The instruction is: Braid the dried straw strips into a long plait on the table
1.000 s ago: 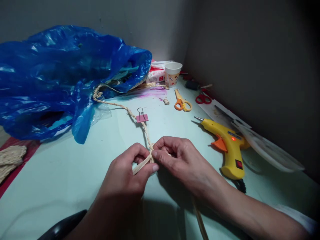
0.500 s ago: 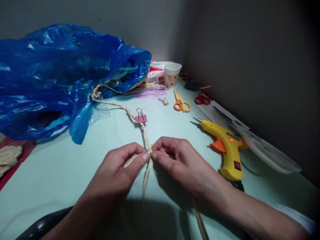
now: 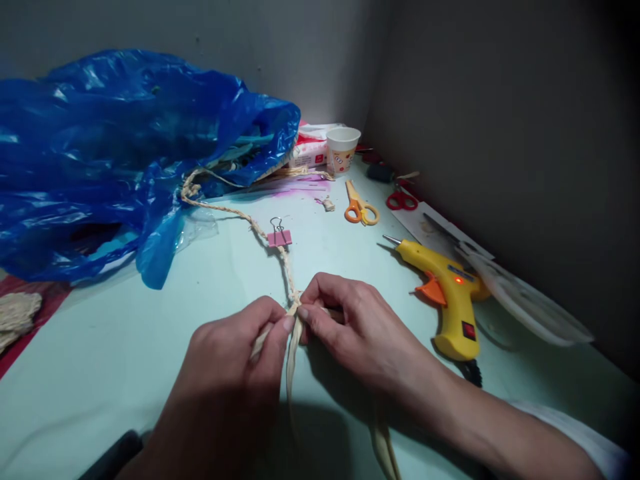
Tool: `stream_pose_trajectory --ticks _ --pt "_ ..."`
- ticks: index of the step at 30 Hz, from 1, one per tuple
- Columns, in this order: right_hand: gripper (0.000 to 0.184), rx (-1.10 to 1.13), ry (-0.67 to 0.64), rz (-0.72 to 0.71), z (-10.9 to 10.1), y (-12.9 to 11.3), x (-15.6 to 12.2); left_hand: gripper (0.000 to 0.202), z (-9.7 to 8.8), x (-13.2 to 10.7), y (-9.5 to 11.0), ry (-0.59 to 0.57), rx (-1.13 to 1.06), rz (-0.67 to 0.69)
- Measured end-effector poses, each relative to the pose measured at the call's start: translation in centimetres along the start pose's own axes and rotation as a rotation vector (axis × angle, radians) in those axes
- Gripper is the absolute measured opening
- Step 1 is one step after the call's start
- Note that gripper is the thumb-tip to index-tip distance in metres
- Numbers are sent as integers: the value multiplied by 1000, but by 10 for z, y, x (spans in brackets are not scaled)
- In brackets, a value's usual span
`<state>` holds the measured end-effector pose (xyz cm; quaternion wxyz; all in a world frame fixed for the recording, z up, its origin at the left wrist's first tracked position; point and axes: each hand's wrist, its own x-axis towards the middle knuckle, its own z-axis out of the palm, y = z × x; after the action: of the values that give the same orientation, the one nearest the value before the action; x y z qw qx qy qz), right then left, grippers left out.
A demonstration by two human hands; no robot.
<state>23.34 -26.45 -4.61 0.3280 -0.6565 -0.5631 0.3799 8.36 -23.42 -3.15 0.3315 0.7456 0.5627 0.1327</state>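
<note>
A thin pale braid (image 3: 287, 268) of flat plant fibre runs from the blue bag down to my fingers. A pink binder clip (image 3: 279, 238) grips it partway along. My left hand (image 3: 240, 353) pinches one loose strand (image 3: 261, 341) just below the braid's end. Close beside it, my right hand (image 3: 345, 320) pinches another strand at the same junction, and its tail (image 3: 384, 443) hangs out below the wrist. Between both hands a third strand (image 3: 293, 360) hangs down free toward me.
A large blue plastic bag (image 3: 125, 133) fills the back left. To the right lies a yellow glue gun (image 3: 457, 293) with its light on, near orange-handled scissors (image 3: 360, 207) and red-handled scissors (image 3: 401, 200). A paper cup (image 3: 343, 152) stands at the back. Coiled fibre (image 3: 19, 317) sits far left.
My left hand has drawn slightly left and down, pulling its strand away from the junction. My right hand stays pinched near the braid's end. The view has shifted a little.
</note>
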Motion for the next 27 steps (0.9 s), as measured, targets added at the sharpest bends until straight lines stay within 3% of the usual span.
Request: stream_pose_trajectory --ticks 6,11,14,18,21,23,25,27 --pt "11 249 -66 60 1 1 1 32 18 -23 6 -55 -85 69" --pt "9 681 -192 157 -3 -7 1 22 36 -25 -12 77 26 217" --pt "6 788 -183 177 -3 -7 1 23 42 -29 -18 114 152 270" --pt "5 707 -157 147 -2 -1 3 29 20 -31 -6 56 306 301" --pt "5 640 -144 107 -1 3 4 31 -11 -16 7 96 161 295" --pt "6 639 -147 89 1 3 4 31 -23 1 9 -41 -64 142" --pt "7 663 -163 67 1 2 4 35 -24 17 5 -379 -351 31" --pt "8 639 -163 43 0 2 3 31 -18 27 0 -542 -584 -48"
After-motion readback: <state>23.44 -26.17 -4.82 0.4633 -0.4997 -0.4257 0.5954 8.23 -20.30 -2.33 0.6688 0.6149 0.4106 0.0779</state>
